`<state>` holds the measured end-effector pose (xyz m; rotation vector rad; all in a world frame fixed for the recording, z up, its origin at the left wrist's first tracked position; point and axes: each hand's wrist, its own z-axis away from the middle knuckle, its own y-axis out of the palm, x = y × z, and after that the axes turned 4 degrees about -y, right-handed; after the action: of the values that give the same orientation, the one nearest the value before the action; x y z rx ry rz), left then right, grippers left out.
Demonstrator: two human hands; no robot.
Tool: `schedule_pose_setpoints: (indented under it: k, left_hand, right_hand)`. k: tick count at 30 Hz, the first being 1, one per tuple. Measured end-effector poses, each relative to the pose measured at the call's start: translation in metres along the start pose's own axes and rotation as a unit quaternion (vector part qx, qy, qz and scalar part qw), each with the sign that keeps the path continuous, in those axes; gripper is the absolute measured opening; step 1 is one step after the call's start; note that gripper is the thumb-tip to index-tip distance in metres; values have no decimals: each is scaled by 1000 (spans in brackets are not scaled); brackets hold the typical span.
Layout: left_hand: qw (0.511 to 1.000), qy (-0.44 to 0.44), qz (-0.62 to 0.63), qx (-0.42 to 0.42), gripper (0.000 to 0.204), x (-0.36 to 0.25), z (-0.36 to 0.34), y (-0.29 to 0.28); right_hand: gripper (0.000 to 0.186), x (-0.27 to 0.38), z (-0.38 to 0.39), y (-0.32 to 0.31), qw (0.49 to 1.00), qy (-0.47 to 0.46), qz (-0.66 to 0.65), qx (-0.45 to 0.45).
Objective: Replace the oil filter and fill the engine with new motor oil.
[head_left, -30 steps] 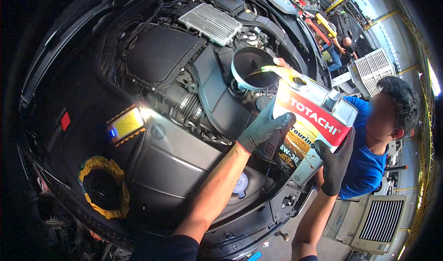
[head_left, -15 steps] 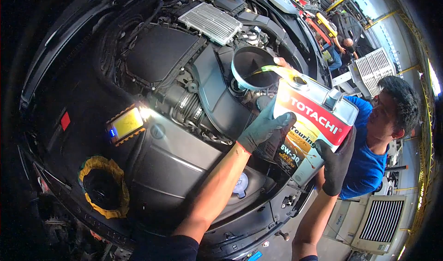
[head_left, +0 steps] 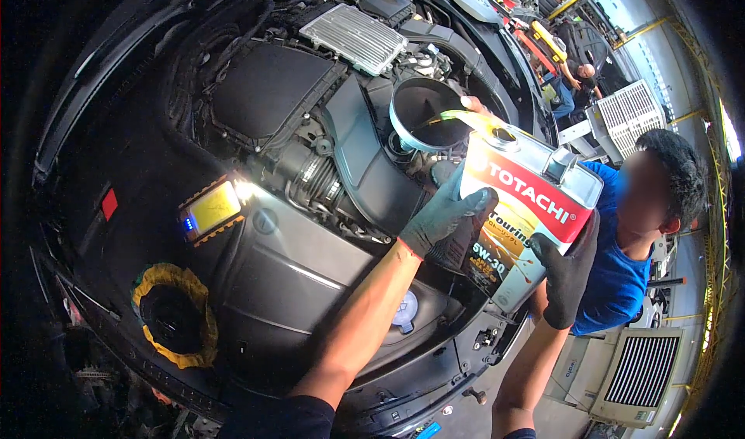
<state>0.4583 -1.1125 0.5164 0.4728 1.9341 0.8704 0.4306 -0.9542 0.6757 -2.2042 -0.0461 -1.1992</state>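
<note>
Both my gloved hands hold a rectangular metal engine oil can [head_left: 535, 187], white and red with a golden-brown front, tilted over the engine bay. My left hand [head_left: 448, 220] grips its left side, thumb across the front. My right hand [head_left: 570, 272] is closed round its lower right side. From the opening in the can's top, a yellow spout [head_left: 469, 120] reaches over the rim of a wide dark funnel [head_left: 398, 113] standing on the engine. Bare fingers [head_left: 475, 105], apparently the co-worker's, show behind the can beside the funnel.
A co-worker in a blue sleeveless top [head_left: 621, 276] stands close at the right. On the dark engine cover lie a lit yellow work lamp [head_left: 216, 212] and a yellow-rimmed ring [head_left: 203, 326]. A blue reservoir cap [head_left: 405, 312] sits below my left forearm. Another person [head_left: 574, 90] is farther back.
</note>
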Motion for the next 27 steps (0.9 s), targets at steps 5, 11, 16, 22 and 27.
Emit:
schedule_pose_setpoints:
  k: [5, 11, 16, 22, 27]
  left_hand:
    - [1000, -6, 25, 6, 69, 1, 0, 1]
    - [1000, 7, -5, -3, 69, 2, -1, 2]
    - [1000, 8, 8, -10, 65, 11, -1, -2]
    - [1000, 5, -16, -9, 52, 14, -3, -4]
    - [1000, 3, 13, -8, 48, 12, -1, -2]
  right_hand:
    - [89, -2, -1, -2, 1000, -11, -3, 5]
    - [89, -5, -2, -3, 1000, 4, -1, 4]
    - [88, 1, -3, -1, 1000, -4, 6, 8]
    - [76, -6, -5, -5, 999, -39, 30, 7]
    - [77, 1, -4, 1, 1000, -15, 10, 7]
